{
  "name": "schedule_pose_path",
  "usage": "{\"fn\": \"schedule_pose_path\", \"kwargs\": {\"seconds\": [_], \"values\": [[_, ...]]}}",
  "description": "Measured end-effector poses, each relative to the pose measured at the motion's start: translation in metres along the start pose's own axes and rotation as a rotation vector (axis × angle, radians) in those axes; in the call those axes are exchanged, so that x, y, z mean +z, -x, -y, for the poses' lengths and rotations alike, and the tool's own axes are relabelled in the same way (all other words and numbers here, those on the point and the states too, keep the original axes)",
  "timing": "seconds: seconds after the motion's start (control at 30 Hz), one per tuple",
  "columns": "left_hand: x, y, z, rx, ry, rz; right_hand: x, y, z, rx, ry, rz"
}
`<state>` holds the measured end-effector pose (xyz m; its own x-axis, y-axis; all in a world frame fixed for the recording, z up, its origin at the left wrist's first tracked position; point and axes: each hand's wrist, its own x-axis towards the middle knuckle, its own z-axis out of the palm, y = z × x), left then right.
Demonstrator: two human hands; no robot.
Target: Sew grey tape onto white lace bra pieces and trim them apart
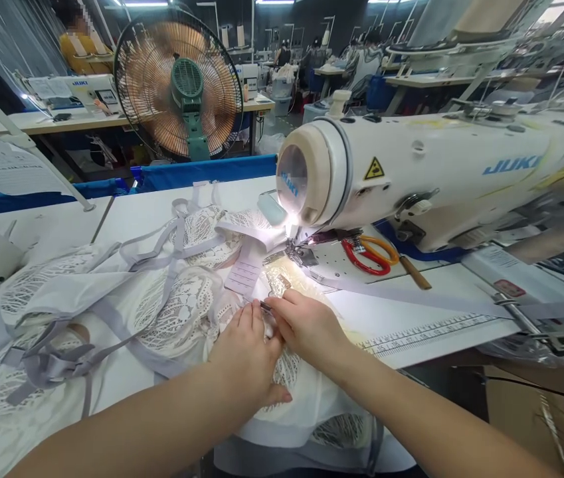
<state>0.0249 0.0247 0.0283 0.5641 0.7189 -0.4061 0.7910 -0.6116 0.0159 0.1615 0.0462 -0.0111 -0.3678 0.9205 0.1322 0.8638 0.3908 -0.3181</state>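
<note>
White lace garments with grey straps [162, 312] lie heaped on the sewing table [441, 332]. My left hand [244, 358] rests on the lace, fingers curled and pressed down near a small metal piece [266, 307]. My right hand [309, 328] lies beside it, fingers closed in a pinch on the same piece and fabric edge. Both hands sit just in front of the presser foot [294, 252] of a white Juki sewing machine [426, 172], whose lamp lights the cloth. A white label [246, 269] lies on the lace near the needle.
Red and orange-handled scissors [369, 253] and a wooden-handled tool [415, 272] lie on the machine bed. A ruler strip [426, 330] runs along the table's front. A standing fan [179, 86] is behind the table; a person in yellow [80, 46] sits at the far left.
</note>
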Motion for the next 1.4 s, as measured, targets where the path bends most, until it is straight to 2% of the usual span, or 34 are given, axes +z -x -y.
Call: {"fn": "schedule_pose_path", "kwargs": {"seconds": [0.13, 0.3, 0.57, 0.67, 0.8, 1.03, 1.27, 1.33, 1.4], "values": [[0.004, -0.002, 0.001, 0.004, 0.008, -0.055, 0.001, 0.0, -0.002, -0.016, 0.019, -0.004], [0.001, -0.003, 0.0, 0.016, -0.025, -0.016, 0.002, -0.002, -0.004, -0.048, 0.034, 0.015], [0.007, -0.004, 0.001, 0.022, -0.111, -0.064, -0.018, 0.016, -0.01, -0.035, 0.12, 0.121], [0.008, -0.004, 0.001, 0.024, -0.103, -0.071, -0.021, 0.023, -0.015, -0.023, 0.099, 0.088], [0.004, -0.004, -0.001, 0.009, -0.072, -0.034, -0.016, 0.019, -0.014, -0.037, 0.056, 0.012], [-0.002, -0.003, -0.002, 0.018, -0.099, 0.031, -0.001, 0.004, -0.009, -0.052, 0.068, 0.014], [-0.002, -0.003, -0.002, 0.006, -0.052, 0.01, -0.024, 0.025, -0.016, -0.011, 0.142, 0.175], [-0.003, -0.004, -0.001, 0.006, -0.055, 0.032, -0.03, 0.032, -0.018, 0.013, 0.143, 0.178], [-0.005, -0.004, -0.002, 0.006, -0.064, 0.043, -0.031, 0.035, -0.02, 0.01, 0.115, 0.125]]}}
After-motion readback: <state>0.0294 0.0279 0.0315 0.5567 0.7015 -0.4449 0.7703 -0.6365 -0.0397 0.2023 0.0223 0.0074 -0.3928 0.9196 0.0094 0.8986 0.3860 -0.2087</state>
